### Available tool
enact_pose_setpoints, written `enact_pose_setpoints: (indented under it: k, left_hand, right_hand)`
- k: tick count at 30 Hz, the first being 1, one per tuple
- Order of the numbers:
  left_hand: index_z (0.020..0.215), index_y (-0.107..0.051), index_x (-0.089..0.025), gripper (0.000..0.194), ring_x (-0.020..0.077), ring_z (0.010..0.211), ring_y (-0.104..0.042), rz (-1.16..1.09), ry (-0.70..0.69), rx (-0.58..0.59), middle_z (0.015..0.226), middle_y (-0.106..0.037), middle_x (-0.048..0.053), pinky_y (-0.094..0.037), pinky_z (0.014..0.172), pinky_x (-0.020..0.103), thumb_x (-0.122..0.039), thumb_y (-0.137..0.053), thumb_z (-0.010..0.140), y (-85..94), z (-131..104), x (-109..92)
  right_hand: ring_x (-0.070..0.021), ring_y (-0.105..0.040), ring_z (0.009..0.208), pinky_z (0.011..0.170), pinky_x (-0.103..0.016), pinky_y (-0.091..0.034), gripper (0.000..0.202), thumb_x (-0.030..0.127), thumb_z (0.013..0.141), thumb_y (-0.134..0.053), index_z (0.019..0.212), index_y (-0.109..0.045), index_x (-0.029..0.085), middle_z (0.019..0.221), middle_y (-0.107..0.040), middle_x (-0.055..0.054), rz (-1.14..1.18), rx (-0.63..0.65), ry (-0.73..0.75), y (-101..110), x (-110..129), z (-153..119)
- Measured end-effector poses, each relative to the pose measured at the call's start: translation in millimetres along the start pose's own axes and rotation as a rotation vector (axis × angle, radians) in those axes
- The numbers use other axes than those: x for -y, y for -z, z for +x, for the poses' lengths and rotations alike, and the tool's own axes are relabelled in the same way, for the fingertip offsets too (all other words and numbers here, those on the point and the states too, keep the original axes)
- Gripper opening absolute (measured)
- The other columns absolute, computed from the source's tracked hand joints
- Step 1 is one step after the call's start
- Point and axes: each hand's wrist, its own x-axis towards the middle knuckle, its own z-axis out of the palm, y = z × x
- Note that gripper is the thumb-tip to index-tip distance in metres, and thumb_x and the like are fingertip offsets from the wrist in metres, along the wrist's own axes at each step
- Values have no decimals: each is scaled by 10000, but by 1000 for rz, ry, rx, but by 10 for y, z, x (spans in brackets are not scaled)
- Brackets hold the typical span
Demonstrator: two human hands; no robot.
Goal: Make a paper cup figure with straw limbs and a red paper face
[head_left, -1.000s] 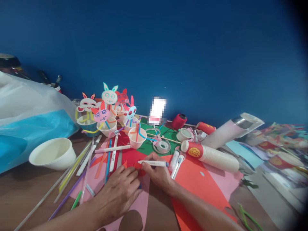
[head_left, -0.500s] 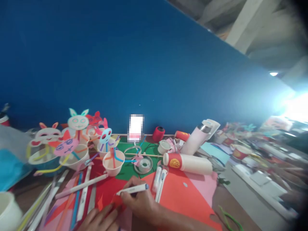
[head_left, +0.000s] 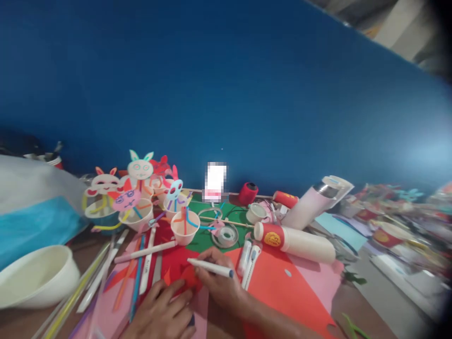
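Observation:
My right hand (head_left: 222, 278) is closed around a white marker (head_left: 213, 268) with a blue end. The marker's tip points left, over a red paper piece (head_left: 192, 278). My left hand (head_left: 164, 310) lies at the lower middle, palm down with its fingers a little apart, the fingertips against the red paper. What lies under that palm is hidden. Beyond my hands stands a white paper cup (head_left: 185, 228) with coloured pipe cleaners. Just right of my right hand is a white utility knife (head_left: 251, 267), beside a clear-capped tube (head_left: 244, 257) on an orange paper sheet (head_left: 282, 292).
Several cups with paper animal faces (head_left: 140, 168) stand at the back left. A white bowl (head_left: 42, 278) sits at the left edge. A stack of paper cups (head_left: 307, 242) lies on the right, a roll of tape (head_left: 226, 234) behind my hands. A blue wall (head_left: 226, 94) closes off the back.
My view has swung left, so everything sits further right, and more of the bowl and my left hand shows. The marker's tip has tilted up in my right hand.

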Motion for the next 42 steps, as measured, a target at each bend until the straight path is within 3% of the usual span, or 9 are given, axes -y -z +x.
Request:
enact_pose_setpoints:
  k: [2, 6, 11, 23, 33, 42]
  left_hand:
    - [748, -645, -261, 226, 196, 938, -562, -38, -29, 11, 916, -712, -34, -250, 972, 355, -319, -470, 878, 39, 16, -10]
    - [799, -651, -265, 115, 231, 1044, -515, -110, 33, 168, 998, -691, -26, -192, 1011, 417, -323, -560, 837, 38, -34, -2]
    - [826, -651, -270, 94, 237, 1122, -481, -154, 77, 260, 1049, -664, -19, -220, 1007, 428, -265, -560, 851, 78, -41, -16]
    - [851, -643, -271, 102, 248, 1114, -473, -191, 93, 266, 1068, -664, -17, -201, 979, 448, -262, -543, 863, 102, -13, -31]
    - [762, -621, -238, 127, 239, 962, -509, -205, 96, 257, 937, -673, -6, -283, 862, 427, -276, -551, 861, 128, 34, -30]
    - [744, -608, -231, 153, 225, 977, -491, -175, 77, 284, 933, -664, -10, -251, 873, 412, -282, -543, 872, 179, 70, -31]
  right_hand:
    - [-114, -502, 543, 498, -213, -377, 90, 261, 784, -577, 765, -520, 194, 609, -552, 29, -47, -23, -10, 6, -7, -6]
    - [-112, -481, 509, 479, -219, -357, 133, 283, 800, -566, 716, -510, 196, 574, -542, 30, -172, -20, 0, 43, 22, -35]
    - [-104, -458, 463, 432, -212, -325, 145, 254, 786, -571, 673, -496, 203, 531, -533, 34, -220, -10, 23, 55, 90, -53]
    - [-93, -463, 462, 430, -190, -330, 137, 222, 773, -557, 661, -485, 196, 533, -524, 47, -245, 30, -9, 38, 43, -51]
    - [-102, -497, 472, 437, -194, -351, 133, 247, 782, -570, 678, -502, 199, 556, -562, 36, -261, 55, 18, 31, 24, -53]
    - [-98, -510, 481, 455, -187, -367, 117, 231, 777, -562, 681, -517, 182, 555, -567, 32, -291, 75, 30, 30, 56, -55]
